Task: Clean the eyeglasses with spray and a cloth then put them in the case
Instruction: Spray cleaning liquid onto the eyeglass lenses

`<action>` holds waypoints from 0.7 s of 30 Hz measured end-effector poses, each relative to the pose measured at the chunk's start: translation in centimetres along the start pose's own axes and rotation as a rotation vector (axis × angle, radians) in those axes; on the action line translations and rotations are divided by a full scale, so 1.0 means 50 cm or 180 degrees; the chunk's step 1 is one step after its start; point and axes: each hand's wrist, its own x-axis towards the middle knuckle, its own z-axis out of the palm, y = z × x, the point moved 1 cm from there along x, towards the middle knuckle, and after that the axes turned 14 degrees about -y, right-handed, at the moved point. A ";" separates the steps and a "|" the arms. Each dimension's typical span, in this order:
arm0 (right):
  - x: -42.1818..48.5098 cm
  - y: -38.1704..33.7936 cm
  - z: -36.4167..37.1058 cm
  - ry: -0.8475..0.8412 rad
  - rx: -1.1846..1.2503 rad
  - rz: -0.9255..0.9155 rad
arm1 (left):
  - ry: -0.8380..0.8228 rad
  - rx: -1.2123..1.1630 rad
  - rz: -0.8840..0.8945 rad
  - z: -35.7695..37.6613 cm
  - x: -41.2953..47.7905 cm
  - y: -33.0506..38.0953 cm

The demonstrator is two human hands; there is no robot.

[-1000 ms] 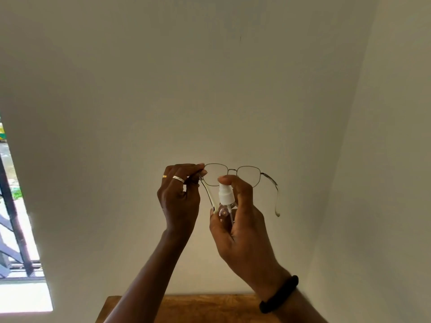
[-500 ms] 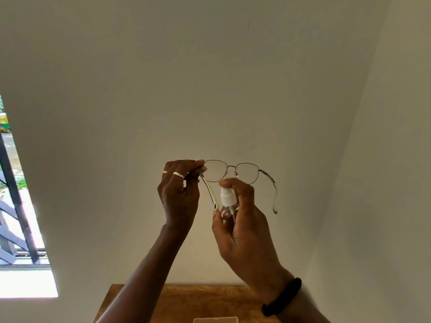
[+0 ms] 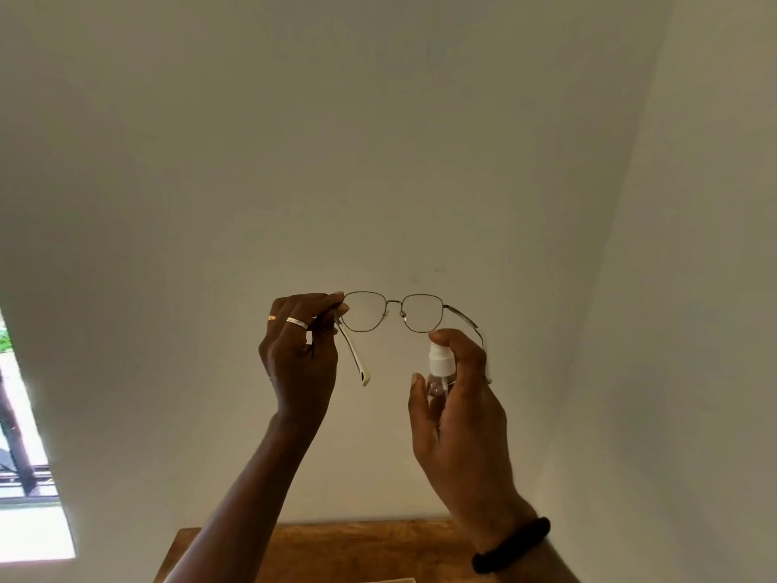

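Thin metal-framed eyeglasses with white temple tips are held up in front of a pale wall. My left hand pinches their left hinge corner, and two rings show on its fingers. My right hand grips a small clear spray bottle with a white pump top, just below the right lens. Its index finger rests on top of the pump. The right temple passes behind that hand. Neither a cloth nor a case can be made out.
A wooden table runs along the bottom, with a pale object's edge barely showing at the frame's lower border. A window with dark bars is at the left. Walls meet in a corner on the right.
My right hand with the spray bottle has shifted from under the left lens to under the right lens. The glasses stay held up by my left hand.
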 end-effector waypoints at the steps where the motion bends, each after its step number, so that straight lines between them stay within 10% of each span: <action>1: -0.001 0.001 -0.003 0.0005 -0.0006 0.0025 | 0.0018 -0.0015 -0.0015 0.001 0.000 0.001; 21: -0.025 0.019 0.006 -0.0406 0.0315 -0.0247 | -0.0024 0.0081 -0.0023 -0.009 -0.007 0.008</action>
